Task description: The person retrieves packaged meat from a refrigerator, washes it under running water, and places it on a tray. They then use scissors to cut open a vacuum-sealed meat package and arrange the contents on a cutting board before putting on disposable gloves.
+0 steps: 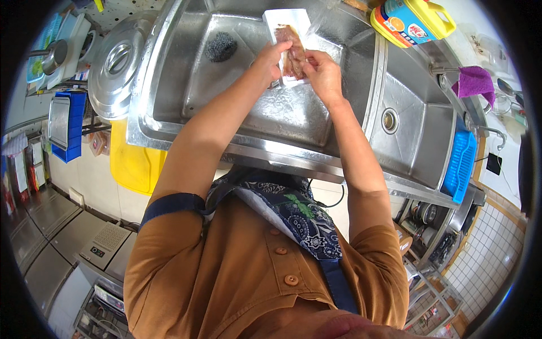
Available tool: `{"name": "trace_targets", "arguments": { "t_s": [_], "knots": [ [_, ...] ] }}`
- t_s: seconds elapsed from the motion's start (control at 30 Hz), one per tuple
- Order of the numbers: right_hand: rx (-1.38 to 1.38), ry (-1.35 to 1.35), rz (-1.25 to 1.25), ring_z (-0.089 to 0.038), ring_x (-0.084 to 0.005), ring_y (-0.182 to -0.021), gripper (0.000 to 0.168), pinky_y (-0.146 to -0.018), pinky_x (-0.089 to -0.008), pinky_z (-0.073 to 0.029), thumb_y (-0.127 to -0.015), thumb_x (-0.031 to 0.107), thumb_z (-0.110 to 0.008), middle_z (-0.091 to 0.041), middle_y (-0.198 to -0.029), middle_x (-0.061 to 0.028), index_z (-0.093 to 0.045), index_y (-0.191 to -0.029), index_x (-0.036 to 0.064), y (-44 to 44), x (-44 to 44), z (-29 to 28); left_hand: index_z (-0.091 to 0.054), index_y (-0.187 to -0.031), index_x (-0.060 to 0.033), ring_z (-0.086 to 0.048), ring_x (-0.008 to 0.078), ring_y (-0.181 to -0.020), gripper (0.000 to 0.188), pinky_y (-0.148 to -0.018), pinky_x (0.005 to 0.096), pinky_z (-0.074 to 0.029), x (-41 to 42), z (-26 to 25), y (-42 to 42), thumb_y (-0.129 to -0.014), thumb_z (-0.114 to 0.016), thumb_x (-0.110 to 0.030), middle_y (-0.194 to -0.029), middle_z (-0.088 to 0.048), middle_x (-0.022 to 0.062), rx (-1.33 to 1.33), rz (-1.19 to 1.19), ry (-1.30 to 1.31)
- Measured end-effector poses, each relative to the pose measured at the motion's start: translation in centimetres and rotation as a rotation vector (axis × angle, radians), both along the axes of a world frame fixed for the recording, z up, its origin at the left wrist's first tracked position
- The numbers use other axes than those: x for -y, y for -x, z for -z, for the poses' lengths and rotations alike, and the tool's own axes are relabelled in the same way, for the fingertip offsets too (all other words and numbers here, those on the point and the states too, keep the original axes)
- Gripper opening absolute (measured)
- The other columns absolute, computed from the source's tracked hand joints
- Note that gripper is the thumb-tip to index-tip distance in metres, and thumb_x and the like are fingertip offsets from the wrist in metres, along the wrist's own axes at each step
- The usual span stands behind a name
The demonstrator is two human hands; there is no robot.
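Over the large basin of a stainless steel sink (262, 114), a white tray (298, 19) holds slices of raw meat (291, 55). My left hand (271, 61) grips the tray's left side, its thumb lying over the meat. At the right edge, my right hand (324, 74) pinches the meat or tray rim between thumb and fingers; which of the two cannot be told. Clear plastic film (324, 19) shows beside the tray's upper right. A dark steel-wool scourer (221, 46) lies in the basin to the left of the tray.
A yellow detergent jug (413, 21) stands behind the sink divider. At right are a smaller basin (406, 123), a purple cloth (475, 86) over a tap and a blue plastic basket (460, 165). A round metal lid (116, 63) and a yellow bin (135, 161) are at left.
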State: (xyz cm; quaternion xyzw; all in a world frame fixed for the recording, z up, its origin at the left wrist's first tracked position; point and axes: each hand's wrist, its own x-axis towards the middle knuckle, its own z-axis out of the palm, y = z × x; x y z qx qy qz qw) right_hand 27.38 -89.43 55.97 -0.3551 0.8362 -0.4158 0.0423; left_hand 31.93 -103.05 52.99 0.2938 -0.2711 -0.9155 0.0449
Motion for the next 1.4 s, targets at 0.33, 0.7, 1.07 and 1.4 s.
{"name": "trace_targets", "arguments": {
  "t_s": [0.33, 0.7, 1.07, 1.4],
  "knots": [
    [-0.233, -0.086, 0.062, -0.058, -0.0259, -0.079, 0.034, -0.071, -0.0344, -0.047, -0.068, 0.012, -0.067, -0.058, -0.092, -0.0145, -0.058, -0.100, 0.002, 0.5, 2.5, -0.2, -0.040, -0.116, -0.0093, -0.053, 0.0322, -0.094, 0.034, -0.074, 0.0546, -0.046, 0.8, 0.0, 1.3, -0.084, -0.051, -0.014, -0.108, -0.050, 0.0130, -0.042, -0.073, 0.000],
    [-0.288, -0.128, 0.071, -0.049, -0.0358, -0.093, 0.028, -0.082, -0.0422, -0.041, -0.069, 0.006, -0.059, -0.054, -0.098, -0.0187, -0.057, -0.097, 0.002, 1.5, 3.1, 0.5, -0.041, -0.115, -0.0094, -0.054, 0.0321, -0.093, 0.033, -0.074, 0.0535, -0.047, 1.1, 1.7, 2.8, -0.085, -0.053, -0.015, -0.104, -0.052, 0.0132, -0.193, -0.094, -0.113],
    [-0.437, -0.051, -0.124, -0.047, -0.0356, -0.103, 0.032, -0.089, -0.0408, -0.038, -0.070, -0.001, -0.057, -0.051, -0.110, -0.0200, -0.054, -0.101, -0.002, 0.0, 1.2, 1.0, -0.044, -0.111, -0.0084, -0.056, 0.0301, -0.089, 0.029, -0.074, 0.0505, -0.048, 2.3, 4.4, 3.3, -0.084, -0.053, -0.011, -0.102, -0.054, 0.0123, -0.219, -0.142, -0.102],
    [-0.589, -0.191, -0.272, -0.048, -0.0277, -0.107, 0.039, -0.089, -0.0359, -0.040, -0.062, -0.006, -0.056, -0.055, -0.113, -0.0065, -0.060, -0.099, 0.006, -0.8, 0.0, -0.4, -0.041, -0.115, -0.0055, -0.055, 0.0337, -0.094, 0.034, -0.077, 0.0550, -0.046, 1.9, 3.1, 2.9, -0.084, -0.053, -0.011, -0.105, -0.053, 0.0164, -0.144, -0.156, -0.113]
  ]
}}
